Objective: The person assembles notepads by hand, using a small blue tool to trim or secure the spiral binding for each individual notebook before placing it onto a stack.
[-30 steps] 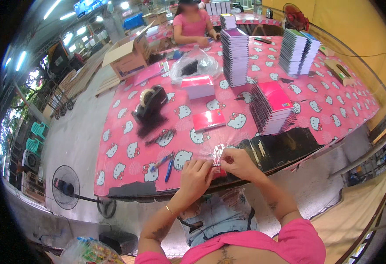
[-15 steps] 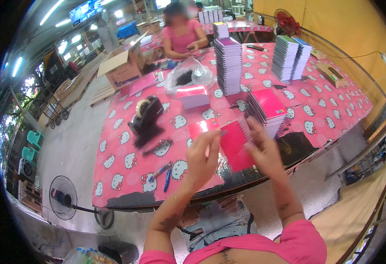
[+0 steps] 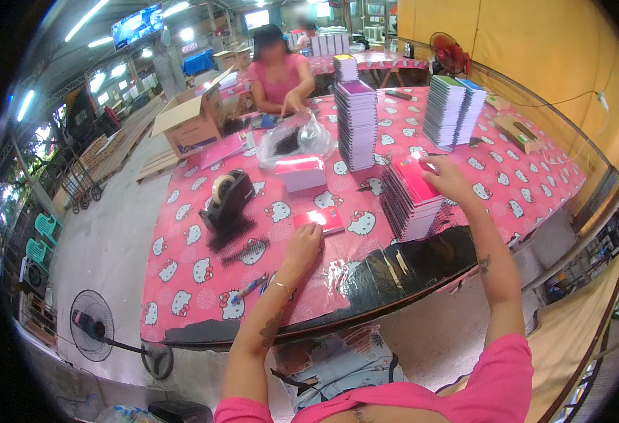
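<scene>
My left hand point(image 3: 305, 245) reaches to a thin pink-covered pad point(image 3: 329, 219) lying flat on the table, fingertips closed at its near edge. At the right, my right hand point(image 3: 450, 179) has its fingers bent over the right edge of a pink spiral notebook point(image 3: 409, 178), the top one of a tall stack. Black spiral binding shows down the left side of that stack. A thicker block of pink-topped pages point(image 3: 302, 176) stands beyond the pad.
Left of the pad are a black tape dispenser point(image 3: 226, 203), black wire coils point(image 3: 235, 236) and a pen point(image 3: 249, 290). Farther back stand tall notebook stacks point(image 3: 356, 130), a plastic bag point(image 3: 271, 146) and a cardboard box point(image 3: 195, 125). A co-worker point(image 3: 279, 81) sits across the table.
My hands have moved apart. The pink notebook held between them is now on the right-hand stack under my right hand; my left hand has dropped to the pad. The co-worker's hand reached toward the bag.
</scene>
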The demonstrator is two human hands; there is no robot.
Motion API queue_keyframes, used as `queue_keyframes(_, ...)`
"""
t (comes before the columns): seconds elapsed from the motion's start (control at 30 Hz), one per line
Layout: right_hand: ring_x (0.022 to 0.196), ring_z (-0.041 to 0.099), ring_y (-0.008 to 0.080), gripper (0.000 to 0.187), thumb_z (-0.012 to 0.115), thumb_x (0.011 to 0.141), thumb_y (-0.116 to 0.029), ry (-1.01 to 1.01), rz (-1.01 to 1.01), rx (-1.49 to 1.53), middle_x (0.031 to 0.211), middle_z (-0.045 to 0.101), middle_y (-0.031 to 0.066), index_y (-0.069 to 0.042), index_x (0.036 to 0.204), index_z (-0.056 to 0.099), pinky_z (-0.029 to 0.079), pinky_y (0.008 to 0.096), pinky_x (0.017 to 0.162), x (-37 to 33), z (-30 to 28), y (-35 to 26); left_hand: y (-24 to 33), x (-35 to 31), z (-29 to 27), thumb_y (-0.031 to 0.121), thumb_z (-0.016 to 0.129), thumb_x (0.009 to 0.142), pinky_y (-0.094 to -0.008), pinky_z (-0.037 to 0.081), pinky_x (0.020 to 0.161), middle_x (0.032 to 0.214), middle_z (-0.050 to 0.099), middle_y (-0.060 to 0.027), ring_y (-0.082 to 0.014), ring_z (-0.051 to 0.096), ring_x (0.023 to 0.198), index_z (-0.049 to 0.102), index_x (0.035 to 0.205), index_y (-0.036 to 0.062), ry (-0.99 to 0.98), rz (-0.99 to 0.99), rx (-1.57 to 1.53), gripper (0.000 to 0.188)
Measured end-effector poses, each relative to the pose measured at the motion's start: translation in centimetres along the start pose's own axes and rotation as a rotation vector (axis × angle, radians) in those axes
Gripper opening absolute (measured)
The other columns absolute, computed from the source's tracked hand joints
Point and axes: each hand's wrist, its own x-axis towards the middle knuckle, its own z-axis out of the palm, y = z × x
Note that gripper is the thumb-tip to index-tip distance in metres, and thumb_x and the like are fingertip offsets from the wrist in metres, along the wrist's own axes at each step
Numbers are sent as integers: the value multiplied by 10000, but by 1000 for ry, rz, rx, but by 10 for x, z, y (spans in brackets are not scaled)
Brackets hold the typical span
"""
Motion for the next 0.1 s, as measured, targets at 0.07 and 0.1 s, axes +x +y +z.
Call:
queue_keyframes(0.07,1087,640,296,394,698,850,-234,-61,27,-74,1189,663,191,-64,1205,687,497,411,936,2,-1,9,4,1,2,165,621,887,-431,528,869,1116,650,-155,-342,631,1032,597,1145,32,5,11,3,291)
queue_keyframes(0.1,1107,639,301,402,695,857,-264,-129,42,-140,1206,656,207,-66,1206,688,495,426,943,7,4,7,5,1,2,170,621,889,-433,528,874,1119,647,-162,-345,631,1033,588,1167,37,11,8,13,310)
